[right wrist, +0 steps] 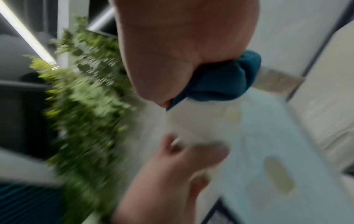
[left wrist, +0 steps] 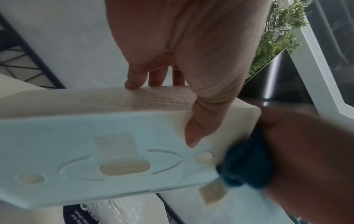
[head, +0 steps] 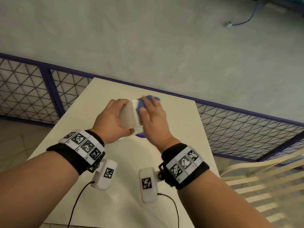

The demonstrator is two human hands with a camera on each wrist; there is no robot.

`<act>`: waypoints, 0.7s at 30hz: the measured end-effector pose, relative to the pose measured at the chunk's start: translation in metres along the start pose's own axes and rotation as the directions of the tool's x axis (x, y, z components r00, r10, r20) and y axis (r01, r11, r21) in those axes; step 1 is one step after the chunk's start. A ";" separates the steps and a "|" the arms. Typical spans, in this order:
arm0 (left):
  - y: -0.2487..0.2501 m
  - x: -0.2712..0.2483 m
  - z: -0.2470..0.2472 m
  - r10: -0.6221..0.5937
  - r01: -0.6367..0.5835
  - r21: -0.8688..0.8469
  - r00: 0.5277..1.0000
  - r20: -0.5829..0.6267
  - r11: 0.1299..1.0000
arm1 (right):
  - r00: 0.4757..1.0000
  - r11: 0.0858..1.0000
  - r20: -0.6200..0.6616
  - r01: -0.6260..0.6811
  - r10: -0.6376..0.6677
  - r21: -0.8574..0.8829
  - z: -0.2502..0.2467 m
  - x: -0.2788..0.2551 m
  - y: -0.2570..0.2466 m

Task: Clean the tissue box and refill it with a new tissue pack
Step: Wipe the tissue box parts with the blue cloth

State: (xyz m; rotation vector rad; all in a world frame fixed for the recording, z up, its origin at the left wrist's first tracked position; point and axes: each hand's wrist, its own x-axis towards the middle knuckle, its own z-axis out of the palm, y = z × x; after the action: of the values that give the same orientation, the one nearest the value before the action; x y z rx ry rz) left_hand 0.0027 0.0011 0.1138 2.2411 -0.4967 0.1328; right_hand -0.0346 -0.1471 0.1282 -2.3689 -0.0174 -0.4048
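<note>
My left hand (head: 113,117) grips a white tissue box (head: 128,116) with a grid-textured side and holds it tilted above the table. Its underside (left wrist: 95,144), with oval recesses, faces the left wrist camera, and my thumb (left wrist: 193,133) lies across its edge. My right hand (head: 153,116) holds a bunched blue cloth (head: 141,104) against the box's far end. The cloth (right wrist: 216,78) sits under the palm in the blurred right wrist view. A purple-and-white tissue pack (head: 139,131) lies on the table under the box, mostly hidden.
The cream table (head: 115,162) is small, with edges close on all sides. A purple-framed mesh fence (head: 24,89) runs behind it. A slatted chair (head: 263,186) stands at the right. A cable (head: 243,20) lies on the floor far off. Green foliage (left wrist: 277,37) shows in the wrist views.
</note>
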 end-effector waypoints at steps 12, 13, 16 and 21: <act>-0.018 -0.017 0.003 -0.016 0.013 -0.062 0.999 -0.050 0.998 | 0.888 0.789 0.217 -0.459 0.405 0.409 -0.022 0.011 0.022; -0.018 -0.018 0.002 -0.020 0.018 -0.045 0.999 -0.045 0.999 | 0.863 0.714 0.231 -0.503 0.450 0.487 -0.025 0.013 0.023; -0.016 -0.021 -0.001 -0.019 0.018 -0.015 0.999 -0.042 1.000 | 0.836 0.618 0.198 -0.518 0.511 0.591 -0.037 0.011 0.026; -0.021 -0.025 0.000 0.039 -0.032 0.159 0.999 -0.037 0.987 | 0.908 0.818 -0.007 -0.373 0.419 0.438 -0.049 -0.003 0.043</act>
State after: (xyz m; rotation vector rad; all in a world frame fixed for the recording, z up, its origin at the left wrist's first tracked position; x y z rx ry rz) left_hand -0.0120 0.0212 0.0929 2.3803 -0.5206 0.2429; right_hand -0.0461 -0.2111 0.1332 -1.8469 0.3953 -0.2816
